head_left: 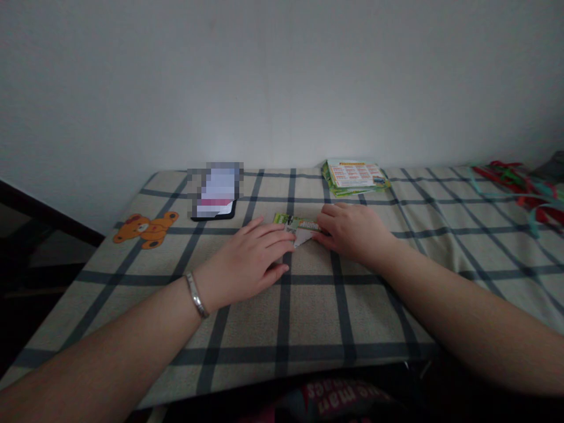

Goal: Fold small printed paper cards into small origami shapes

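A small folded piece of printed paper [304, 226], green and white, lies on the checked tablecloth between my hands. My left hand [251, 258] rests over its left part with the fingers stretched out and pressing on it. A silver bangle is on that wrist. With fingers curled, my right hand [348, 229] pinches the paper's right end. The parts of the paper under both hands are hidden.
Behind my right hand lies a stack of printed leaflets [356, 176]. A phone [215, 191], its screen blurred out, is at the back left. A bear picture [145, 230] decorates the cloth's left side. Red and green ribbons [524, 188] are heaped at far right. A wall [273, 82] stands behind.
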A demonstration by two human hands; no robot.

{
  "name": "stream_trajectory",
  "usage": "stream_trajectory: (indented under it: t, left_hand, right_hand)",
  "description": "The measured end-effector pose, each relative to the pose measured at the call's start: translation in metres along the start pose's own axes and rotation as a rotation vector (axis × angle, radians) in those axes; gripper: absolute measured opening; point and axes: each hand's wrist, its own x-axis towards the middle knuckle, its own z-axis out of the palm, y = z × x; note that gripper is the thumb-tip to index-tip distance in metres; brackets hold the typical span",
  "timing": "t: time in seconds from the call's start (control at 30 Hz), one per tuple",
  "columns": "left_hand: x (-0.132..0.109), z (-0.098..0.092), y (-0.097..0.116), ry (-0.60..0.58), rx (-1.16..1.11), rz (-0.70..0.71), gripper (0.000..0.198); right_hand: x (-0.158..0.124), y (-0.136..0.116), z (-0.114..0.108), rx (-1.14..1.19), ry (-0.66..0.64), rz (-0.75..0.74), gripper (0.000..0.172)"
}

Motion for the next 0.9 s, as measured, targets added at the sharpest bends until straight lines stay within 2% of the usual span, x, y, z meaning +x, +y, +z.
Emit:
stream_trajectory:
  t: [0.13,0.23,0.63,0.8,0.9]
  left_hand:
    - [0.0012,-0.0010,-0.0017,0.010,-0.033,0.010,0.028]
    - [0.0013,-0.0013,-0.0023,0.016,-0.049,0.016,0.027]
    - [0.0025,0.0008,-0.0088,0.019,-0.084,0.038,0.022]
    - [0.0045,0.0024,-0.0059,0.063,-0.114,-0.013,0.030]
    - [0.0070,0.0021,-0.0054,0.101,-0.143,-0.054,0.025]
  right_hand:
    - [0.0018,0.0006,0.0054,0.026,0.078,-0.036,0.022]
    - [0.0022,0.0011,0.0064,0.051,0.079,-0.099,0.020]
    - [0.0022,0.0050,0.0066,0.153,0.123,-0.178,0.022]
    - [0.0018,0.0036,0.0041,0.222,0.160,-0.171,0.019]
    - [0.0024,0.0001,0.0027,0.256,0.179,-0.189,0.022]
